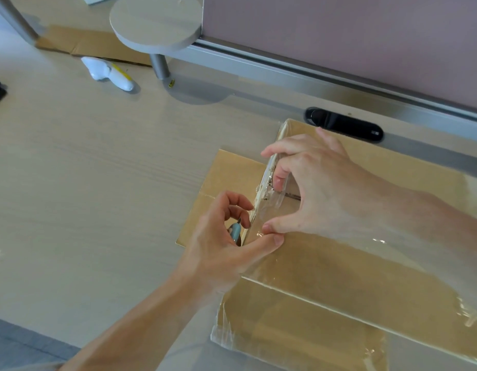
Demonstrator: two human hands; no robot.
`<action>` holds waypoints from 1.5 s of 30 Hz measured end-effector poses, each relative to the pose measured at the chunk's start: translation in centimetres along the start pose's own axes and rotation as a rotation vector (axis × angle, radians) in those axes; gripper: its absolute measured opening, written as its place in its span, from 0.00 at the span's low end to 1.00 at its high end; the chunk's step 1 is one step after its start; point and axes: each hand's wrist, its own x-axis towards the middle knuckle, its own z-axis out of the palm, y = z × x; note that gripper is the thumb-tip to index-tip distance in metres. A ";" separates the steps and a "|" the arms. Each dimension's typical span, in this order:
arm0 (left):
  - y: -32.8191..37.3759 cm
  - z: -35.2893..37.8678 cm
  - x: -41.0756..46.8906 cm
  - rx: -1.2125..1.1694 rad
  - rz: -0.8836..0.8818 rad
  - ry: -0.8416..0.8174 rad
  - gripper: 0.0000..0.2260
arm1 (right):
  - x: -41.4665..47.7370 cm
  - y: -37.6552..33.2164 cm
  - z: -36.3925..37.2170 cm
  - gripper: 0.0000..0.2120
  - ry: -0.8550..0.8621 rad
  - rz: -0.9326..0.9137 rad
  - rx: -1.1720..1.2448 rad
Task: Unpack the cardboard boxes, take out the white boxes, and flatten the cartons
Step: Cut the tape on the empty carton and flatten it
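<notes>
A brown cardboard carton (352,269) lies on the desk at the lower right, wrapped in clear packing tape. A strip of that tape (266,191) is peeling up along its left edge. My right hand (317,188) pinches the strip between fingers and thumb. My left hand (218,247) holds a small blue cutter (235,231) in curled fingers, its thumb pressed on the carton's edge beside my right thumb. One open flap (226,180) lies flat to the left. No white boxes are visible.
A flattened carton (90,44) lies at the back left under a round grey stand (157,22). A white tape dispenser (108,73) lies near it. A black cable slot (344,124) sits behind the carton, below a pink partition (365,36).
</notes>
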 end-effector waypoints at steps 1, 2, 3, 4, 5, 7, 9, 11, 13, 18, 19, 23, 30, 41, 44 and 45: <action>0.0 0.0 0.0 0.001 0.000 0.002 0.27 | 0.1 0.0 -0.2 0.24 -0.019 0.003 -0.006; 0.1 0.0 0.0 0.005 -0.001 0.004 0.27 | 0.2 -0.1 -0.3 0.27 -0.017 -0.013 -0.014; 0.1 0.0 0.0 0.010 0.000 0.003 0.27 | 0.2 -0.1 -0.2 0.31 -0.012 -0.015 -0.021; 0.2 0.0 0.0 0.012 0.004 0.000 0.27 | 0.2 -0.2 -0.3 0.33 -0.020 -0.002 -0.016; 0.2 0.0 0.0 0.011 0.007 -0.003 0.27 | 0.2 -0.2 -0.3 0.35 -0.029 0.008 0.002; 0.3 0.0 -0.1 0.007 0.009 -0.006 0.27 | 0.2 -0.2 -0.1 0.36 -0.017 0.021 0.022; 0.4 0.1 -0.1 -0.013 0.007 -0.012 0.26 | 0.1 -0.1 0.1 0.33 -0.012 0.025 0.061; 0.5 0.1 -0.1 -0.016 0.011 -0.017 0.25 | -0.1 -0.1 0.5 0.24 0.033 0.030 0.181; 0.4 0.1 -0.1 -0.019 0.016 -0.016 0.25 | -0.2 -0.2 0.8 0.22 0.045 0.049 0.242; 0.2 0.2 0.0 0.038 0.048 0.008 0.24 | -0.1 0.0 1.2 0.18 0.082 0.063 0.307; 0.2 0.2 0.0 0.047 0.051 0.008 0.23 | -0.1 0.1 1.3 0.17 0.095 0.067 0.322; 0.3 0.2 0.1 0.027 0.017 0.035 0.26 | -0.5 -0.2 2.0 0.14 0.129 0.109 0.363; 0.8 0.5 0.2 0.052 -0.003 0.026 0.29 | -1.0 -0.9 2.3 0.12 0.227 0.132 0.528; 1.6 -1.0 0.7 0.095 -0.112 -0.103 0.34 | -2.4 0.0 1.8 0.21 0.251 0.069 0.384; 2.4 -2.3 1.3 0.045 -0.182 -0.144 0.32 | -2.4 -0.2 1.7 0.19 0.189 0.003 0.291; 2.7 -2.7 1.5 0.009 -0.214 -0.161 0.30 | -2.3 -0.2 1.7 0.19 0.168 -0.009 0.255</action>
